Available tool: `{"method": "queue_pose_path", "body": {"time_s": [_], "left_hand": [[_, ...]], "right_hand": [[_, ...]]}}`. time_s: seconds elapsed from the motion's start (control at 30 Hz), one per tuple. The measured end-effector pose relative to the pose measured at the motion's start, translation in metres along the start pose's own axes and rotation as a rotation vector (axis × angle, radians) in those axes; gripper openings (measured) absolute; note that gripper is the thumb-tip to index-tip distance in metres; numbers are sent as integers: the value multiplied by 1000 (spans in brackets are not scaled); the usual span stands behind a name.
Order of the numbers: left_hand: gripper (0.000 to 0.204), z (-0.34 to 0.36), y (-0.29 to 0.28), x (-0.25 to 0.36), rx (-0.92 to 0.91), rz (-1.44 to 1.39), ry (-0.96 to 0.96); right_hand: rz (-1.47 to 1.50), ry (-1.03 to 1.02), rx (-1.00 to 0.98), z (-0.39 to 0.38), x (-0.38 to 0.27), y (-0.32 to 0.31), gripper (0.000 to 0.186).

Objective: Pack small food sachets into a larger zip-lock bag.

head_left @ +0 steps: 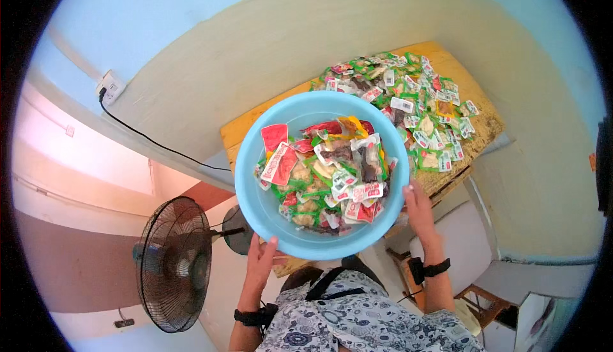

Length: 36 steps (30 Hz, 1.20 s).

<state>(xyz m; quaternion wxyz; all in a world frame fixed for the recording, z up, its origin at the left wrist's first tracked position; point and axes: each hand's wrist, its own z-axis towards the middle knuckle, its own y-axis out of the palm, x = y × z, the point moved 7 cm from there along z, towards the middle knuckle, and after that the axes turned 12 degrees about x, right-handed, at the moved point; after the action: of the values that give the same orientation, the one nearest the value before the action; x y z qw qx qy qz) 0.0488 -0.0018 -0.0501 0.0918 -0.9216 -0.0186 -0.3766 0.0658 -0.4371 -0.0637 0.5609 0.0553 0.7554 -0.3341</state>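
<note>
A light blue plastic basin (255, 208) is between my two hands, over the near left part of a wooden table (482, 93). Inside it lies a heap of small sealed food packets (322, 170), red, green, yellow and clear. My left hand (260, 259) grips the basin's near left side, thumb at the rim and fingers partly hidden beneath. At the right rim, my right hand (419, 210) holds the basin, its fingers partly behind the edge. A large pile of similar packets (421, 116) covers the table's far right part.
A black standing fan (175, 264) stands to my left. A wall socket (110, 88) with a plugged-in black cable (159, 144) is at the upper left. On the right, a pale-covered seat (460, 243) stands near the table, with a wooden stool (482, 310) by it.
</note>
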Motion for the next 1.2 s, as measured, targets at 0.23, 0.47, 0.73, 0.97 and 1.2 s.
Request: {"method": "queue_pose_path", "body": {"time_s": [0.23, 0.47, 0.73, 0.97, 1.2], "left_hand": [[27, 30, -2, 7, 295, -139, 216], [26, 58, -18, -27, 429, -199, 360], [25, 105, -15, -14, 402, -336, 428], [21, 117, -23, -25, 407, -319, 409], [38, 100, 0, -40, 332, -493, 310]], "right_hand": [[-118, -153, -151, 11, -25, 23, 51], [199, -137, -296, 17, 12, 51, 56], [245, -153, -330, 80, -6, 119, 51], [435, -2, -365, 77, 12, 128, 59], [354, 35, -437, 47, 56, 61, 44]]}}
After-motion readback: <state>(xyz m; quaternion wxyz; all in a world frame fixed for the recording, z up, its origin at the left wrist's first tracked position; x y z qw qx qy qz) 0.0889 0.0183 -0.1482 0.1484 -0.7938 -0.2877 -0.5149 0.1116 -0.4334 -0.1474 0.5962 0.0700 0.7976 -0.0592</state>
